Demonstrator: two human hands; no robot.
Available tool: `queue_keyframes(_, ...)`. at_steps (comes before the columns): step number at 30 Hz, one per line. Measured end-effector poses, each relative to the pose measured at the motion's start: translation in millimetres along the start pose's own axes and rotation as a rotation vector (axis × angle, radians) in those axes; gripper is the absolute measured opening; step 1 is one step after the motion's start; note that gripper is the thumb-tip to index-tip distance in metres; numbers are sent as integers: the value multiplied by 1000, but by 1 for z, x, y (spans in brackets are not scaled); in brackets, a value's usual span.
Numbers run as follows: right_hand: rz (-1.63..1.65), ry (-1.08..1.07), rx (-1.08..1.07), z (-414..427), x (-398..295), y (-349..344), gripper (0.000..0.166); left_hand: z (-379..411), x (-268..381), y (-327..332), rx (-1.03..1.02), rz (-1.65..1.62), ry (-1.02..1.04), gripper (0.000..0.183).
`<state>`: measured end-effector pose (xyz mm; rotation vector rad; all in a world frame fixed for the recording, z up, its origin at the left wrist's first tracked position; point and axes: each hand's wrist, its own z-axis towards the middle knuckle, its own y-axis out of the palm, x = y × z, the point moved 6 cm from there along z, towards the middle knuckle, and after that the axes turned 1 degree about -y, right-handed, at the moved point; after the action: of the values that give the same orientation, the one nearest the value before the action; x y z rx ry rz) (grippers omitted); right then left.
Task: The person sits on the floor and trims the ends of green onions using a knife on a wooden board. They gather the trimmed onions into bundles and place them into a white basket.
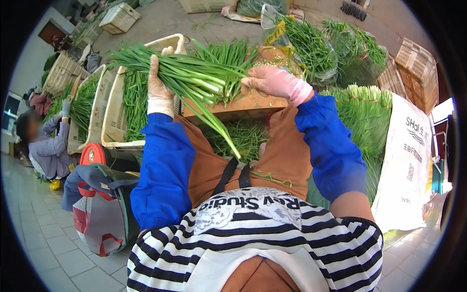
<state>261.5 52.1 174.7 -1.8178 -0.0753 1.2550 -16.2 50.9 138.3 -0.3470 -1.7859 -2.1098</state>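
Observation:
In my gloved left hand (160, 89) is a bunch of green garlic chives (193, 73), its leaf tips to the left and pale stem ends to the right. A few stalks (220, 127) droop from it towards my lap. My right hand (273, 82), in a pinkish glove, is just right of the stem ends with its fingers curled; whether they pinch a thin blade I cannot tell. Beneath both hands stands a low wooden block (237, 108), with more chives (233, 53) and pale trimmings lying on it.
Left of me, a white plastic crate (124, 143) holds chives. Loose greens (237, 140) lie between my legs. Filled plastic bags (313, 54) stand beyond the block. Tied chives (359, 109) and a white printed sack (405, 157) are on the right. A person (51, 138) sits far left, behind a bag (96, 215).

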Motion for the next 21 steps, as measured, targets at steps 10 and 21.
queue_keyframes(10, -155, -78, 229, 9, -29, -7, 44, -3, -28, 17, -48, -29, 9, 39)
queue_keyframes(21, 1061, 54, -221, 23, 2, 72, 72, 8, 13, -46, 313, 54, 179, 22)
